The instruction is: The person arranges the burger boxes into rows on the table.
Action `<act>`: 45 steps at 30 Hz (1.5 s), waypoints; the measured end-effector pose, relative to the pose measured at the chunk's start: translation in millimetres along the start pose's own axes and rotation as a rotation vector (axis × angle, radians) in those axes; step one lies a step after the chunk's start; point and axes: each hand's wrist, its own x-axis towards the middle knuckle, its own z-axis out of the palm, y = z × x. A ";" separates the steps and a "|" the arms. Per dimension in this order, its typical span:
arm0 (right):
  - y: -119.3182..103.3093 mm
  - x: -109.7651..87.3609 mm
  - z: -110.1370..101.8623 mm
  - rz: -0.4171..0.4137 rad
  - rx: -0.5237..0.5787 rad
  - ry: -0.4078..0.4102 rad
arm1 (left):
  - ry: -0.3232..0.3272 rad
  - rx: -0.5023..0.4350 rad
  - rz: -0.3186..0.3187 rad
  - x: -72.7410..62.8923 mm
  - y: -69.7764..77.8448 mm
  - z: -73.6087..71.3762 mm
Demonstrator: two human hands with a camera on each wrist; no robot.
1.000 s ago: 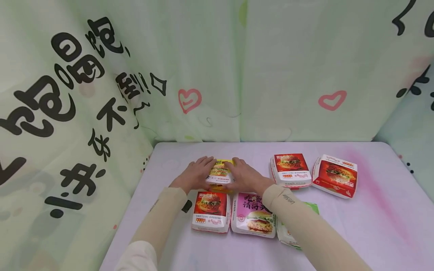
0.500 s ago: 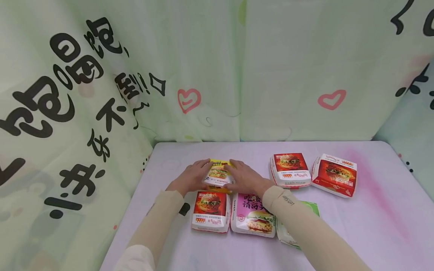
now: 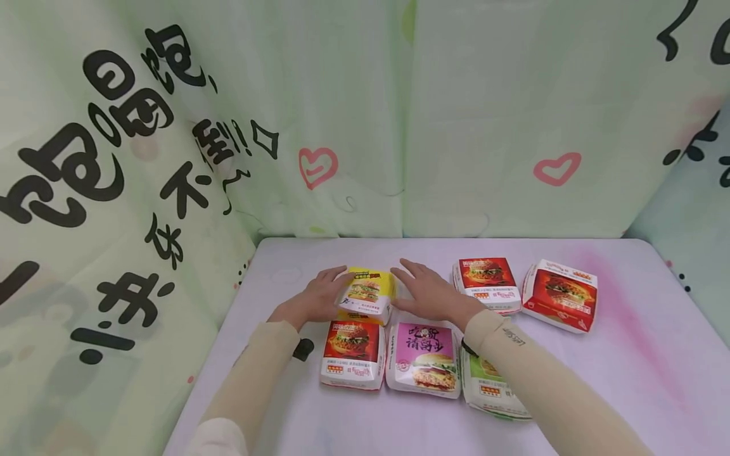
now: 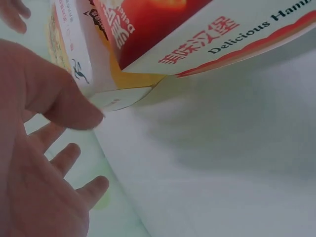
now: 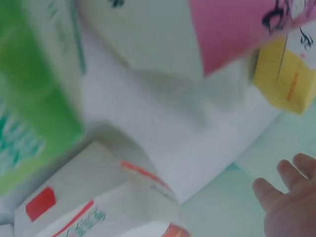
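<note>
A yellow and white burger box [image 3: 367, 292] lies at the back of the group, behind a red and white burger box [image 3: 352, 354] and a purple and white one [image 3: 423, 360]. My left hand [image 3: 313, 299] is at its left side, fingers spread and relaxed, fingertips right at the edge. In the left wrist view the thumb [image 4: 74, 111] extends beside the yellow box's corner [image 4: 79, 54]. My right hand [image 3: 429, 292] is off the box's right side, fingers straight and apart, holding nothing. The right wrist view shows those fingers [image 5: 291, 182] away from the yellow box [image 5: 286, 74].
A green and white burger box [image 3: 496, 392] lies at front right, partly under my right sleeve. Two more red and white boxes [image 3: 487, 285] [image 3: 561, 294] lie at back right. The pale table [image 3: 639, 392] meets a printed curtain [image 3: 456, 126] behind and at the sides.
My right hand has moved right, away from the yellow box, uncovering more of the purple and green boxes. My left hand has shifted slightly left, its fingers loosening from the box.
</note>
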 end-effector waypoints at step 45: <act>86.1 -82.3 -40.1 0.308 0.097 0.221 | 0.233 0.169 0.241 52.0 103.7 -0.5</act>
